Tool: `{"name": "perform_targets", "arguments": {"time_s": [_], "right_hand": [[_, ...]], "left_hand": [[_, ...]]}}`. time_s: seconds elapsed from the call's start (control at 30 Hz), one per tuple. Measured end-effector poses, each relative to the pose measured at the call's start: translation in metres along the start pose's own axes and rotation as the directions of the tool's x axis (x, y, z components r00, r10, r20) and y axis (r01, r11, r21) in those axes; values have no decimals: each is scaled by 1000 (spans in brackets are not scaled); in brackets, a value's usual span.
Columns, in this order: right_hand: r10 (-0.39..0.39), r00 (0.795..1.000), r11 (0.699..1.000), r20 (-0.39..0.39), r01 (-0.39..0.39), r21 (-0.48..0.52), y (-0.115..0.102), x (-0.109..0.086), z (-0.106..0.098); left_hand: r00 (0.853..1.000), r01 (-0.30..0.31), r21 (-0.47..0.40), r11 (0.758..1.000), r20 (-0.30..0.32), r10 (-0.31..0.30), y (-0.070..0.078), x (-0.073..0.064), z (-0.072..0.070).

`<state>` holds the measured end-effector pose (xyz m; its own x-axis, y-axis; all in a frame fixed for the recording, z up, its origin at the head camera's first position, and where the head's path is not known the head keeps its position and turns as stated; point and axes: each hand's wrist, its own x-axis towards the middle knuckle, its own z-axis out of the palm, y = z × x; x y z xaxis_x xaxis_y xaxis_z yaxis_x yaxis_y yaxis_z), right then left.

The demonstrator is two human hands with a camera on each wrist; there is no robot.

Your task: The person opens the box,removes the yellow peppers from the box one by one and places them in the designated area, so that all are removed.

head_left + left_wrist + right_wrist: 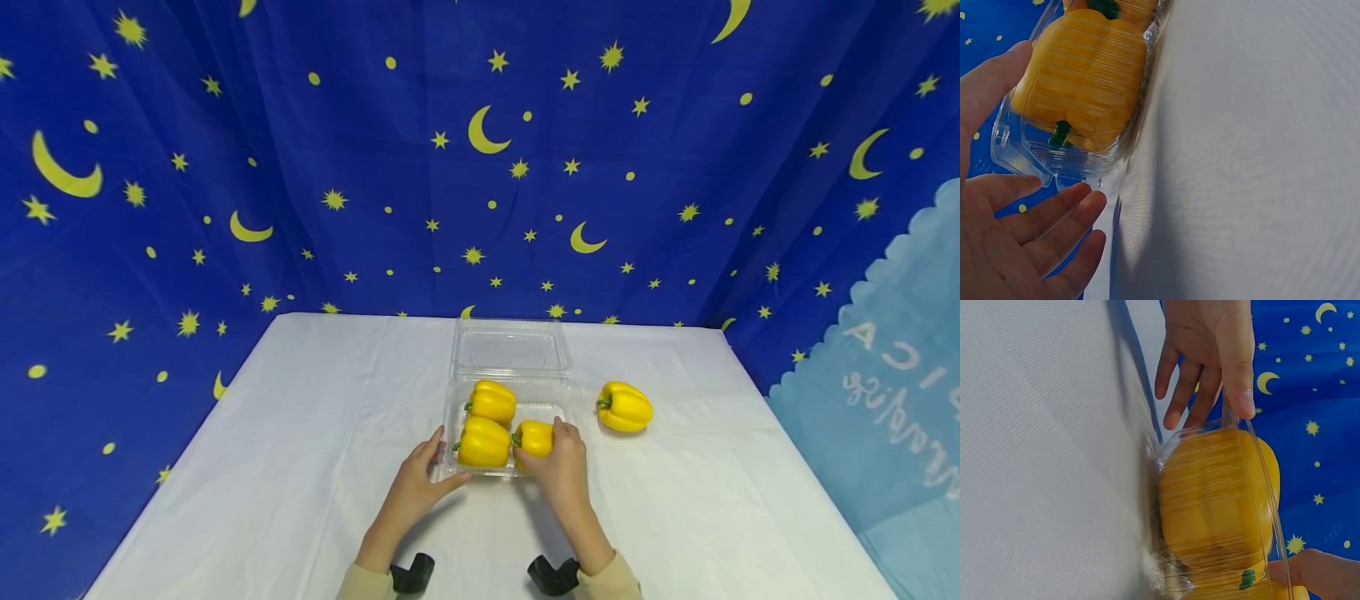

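A clear plastic clamshell box (pixel 551 410) lies with its lid folded back, and three yellow bell peppers are in its base. Two of them, the rear-left pepper (pixel 493 402) and the front-left pepper (pixel 483 442), sit along the left side. The third bell pepper (pixel 534 438) is at the front right; my right hand (pixel 564 469) grips it between thumb and fingers. My left hand (pixel 417 482) is spread around the box's front-left corner. In the left wrist view its thumb (pixel 999 78) lies at the rim and its other fingers are loosely extended.
Another yellow bell pepper (pixel 626 407) lies on the white tablecloth (pixel 712 467), right of the box. The clear lid (pixel 512 348) lies flat toward the table's back edge. A blue curtain (pixel 420 167) with moons and stars hangs behind.
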<state>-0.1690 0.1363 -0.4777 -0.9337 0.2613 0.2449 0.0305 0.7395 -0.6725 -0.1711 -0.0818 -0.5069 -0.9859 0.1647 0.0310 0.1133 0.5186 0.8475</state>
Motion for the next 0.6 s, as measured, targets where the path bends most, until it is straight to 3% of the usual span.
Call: {"name": "perform_targets", "arguments": {"time_s": [0.33, 0.6], "right_hand": [[30, 1000, 998, 3, -30, 48, -4, 2, -6], [0, 1000, 997, -17, 1, 77, -9, 6, -18]], "left_hand": [[1000, -12, -6, 1000, 1, 12, -1, 0, 0], [1000, -3, -3, 1000, 2, 3, 0, 0, 0]]}}
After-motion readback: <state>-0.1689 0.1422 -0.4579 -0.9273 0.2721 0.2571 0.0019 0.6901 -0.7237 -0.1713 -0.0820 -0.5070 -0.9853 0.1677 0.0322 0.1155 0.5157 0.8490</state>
